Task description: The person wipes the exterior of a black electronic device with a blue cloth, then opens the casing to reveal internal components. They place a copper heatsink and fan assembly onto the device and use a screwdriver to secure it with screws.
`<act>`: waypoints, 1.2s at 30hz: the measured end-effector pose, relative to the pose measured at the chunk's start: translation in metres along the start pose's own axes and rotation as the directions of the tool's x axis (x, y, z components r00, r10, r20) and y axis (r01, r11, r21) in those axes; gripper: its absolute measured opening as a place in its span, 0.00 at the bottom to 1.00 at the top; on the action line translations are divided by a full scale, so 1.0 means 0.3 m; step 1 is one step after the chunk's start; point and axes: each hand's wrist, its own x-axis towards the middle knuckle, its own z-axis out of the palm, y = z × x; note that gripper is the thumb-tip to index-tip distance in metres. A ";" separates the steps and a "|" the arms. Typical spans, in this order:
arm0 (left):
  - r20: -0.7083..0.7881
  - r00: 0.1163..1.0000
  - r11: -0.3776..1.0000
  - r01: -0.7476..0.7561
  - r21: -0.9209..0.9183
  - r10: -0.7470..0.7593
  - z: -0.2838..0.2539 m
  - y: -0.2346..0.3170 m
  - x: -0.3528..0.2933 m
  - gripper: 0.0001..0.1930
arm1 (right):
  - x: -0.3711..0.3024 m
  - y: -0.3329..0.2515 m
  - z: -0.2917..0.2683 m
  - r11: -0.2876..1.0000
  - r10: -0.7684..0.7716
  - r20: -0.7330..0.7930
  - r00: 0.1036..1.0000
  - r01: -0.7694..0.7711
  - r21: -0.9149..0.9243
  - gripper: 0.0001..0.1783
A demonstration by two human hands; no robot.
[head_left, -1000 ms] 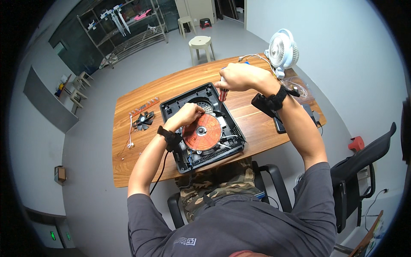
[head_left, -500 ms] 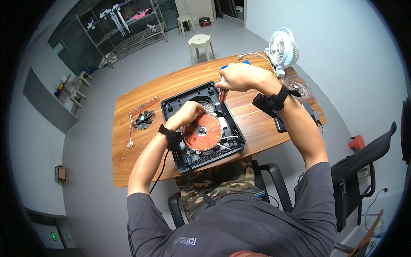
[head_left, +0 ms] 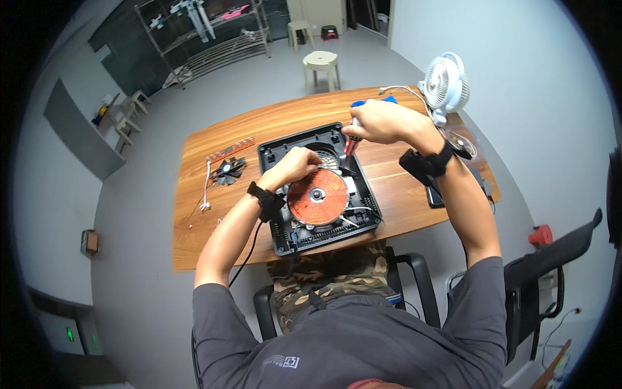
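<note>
An opened black appliance housing [head_left: 279, 241] lies on the wooden table in front of me. Inside sits a round copper-coloured coil [head_left: 334, 200] with a metal disc at its centre. My left hand [head_left: 299, 165] is at the coil's far edge, beside a round vent grille [head_left: 329, 159]. Its fingers are bent together, and what they pinch, if anything, is hidden. My right hand [head_left: 381, 122] grips a screwdriver [head_left: 352, 145] with a red handle, pointing down over the housing's far right part. I cannot make out its tip.
A small black fan [head_left: 229, 170] lies left of the housing, near an orange strip [head_left: 231, 150] and thin wires. At the table's far right stands a white desk fan [head_left: 446, 84]. A blue item [head_left: 389, 100] lies behind my right hand. A black device [head_left: 437, 197] is below my right wrist.
The view has shifted, so the table sits further right in the picture. Both hands keep nearly the same places over the housing, and the screwdriver stays in my right hand.
</note>
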 end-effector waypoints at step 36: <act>-0.499 0.818 0.913 0.390 0.117 -0.285 -0.218 -0.417 -0.632 0.15 | -0.151 0.025 0.431 0.927 0.263 -0.083 0.961 -0.228 0.299 0.21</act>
